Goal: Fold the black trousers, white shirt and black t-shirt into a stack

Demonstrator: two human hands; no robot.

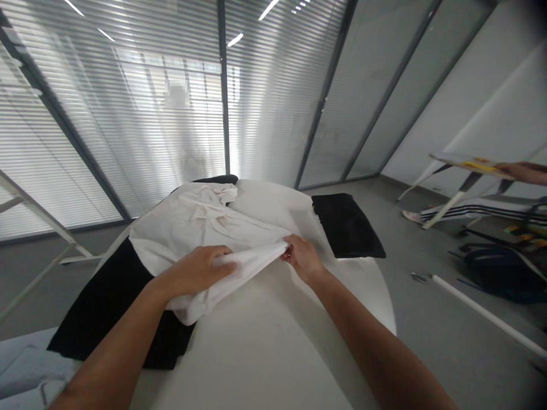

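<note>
A white garment (171, 228), which looks like a shirt, lies crumpled over the left half of the round white table (256, 353). My left hand (200, 270) grips a folded part of it near the close edge, thumb and fingers closed on the cloth. The garment's right tip is pinched by my right hand (301, 256), and the edge between both hands is drawn taut, slightly raised. Black cloth (102, 307) shows under the garment and hangs off the table on the left. A folded black cloth (348, 225) rests at the table's right rim.
Light grey-blue fabric (32, 364) lies low at the left, beside a white metal frame (47, 222). Glass panels with blinds (273, 114) stand behind the table. On the right, another person's hand (523, 171) is at a second table (453, 159); a white pole (482, 310) is nearby.
</note>
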